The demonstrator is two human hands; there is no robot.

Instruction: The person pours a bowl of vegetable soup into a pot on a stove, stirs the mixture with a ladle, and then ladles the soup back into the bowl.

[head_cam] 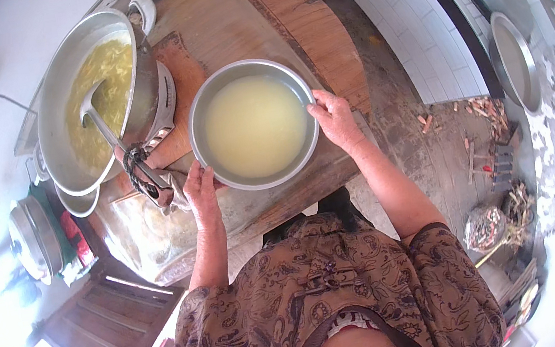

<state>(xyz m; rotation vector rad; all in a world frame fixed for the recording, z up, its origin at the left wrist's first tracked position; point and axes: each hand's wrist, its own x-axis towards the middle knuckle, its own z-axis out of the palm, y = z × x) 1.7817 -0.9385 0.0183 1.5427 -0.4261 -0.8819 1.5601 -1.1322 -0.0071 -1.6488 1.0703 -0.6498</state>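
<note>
Pale yellow liquid partly fills a round metal basin (262, 180) in front of me, over the wooden table. Its lower left rim is gripped by my left hand (200, 188), and its right rim by my right hand (336, 116). At upper left, a large two-handled metal pot (48, 139) holds yellowish soup with strands in it. A metal ladle (103, 126) leans in this pot, its bowl in the soup and its handle over the near rim. Dark cord is tied round a wooden-looking handle (164, 196) close to my left hand.
The pot stands over a white appliance (166, 96) on the wooden table (225, 13). A small metal bowl (80, 203) lies below the pot, and a lidded pot (36, 239) stands farther left. A tiled stove side (413, 32) rises at right, with scattered corncobs (488, 113) on the floor.
</note>
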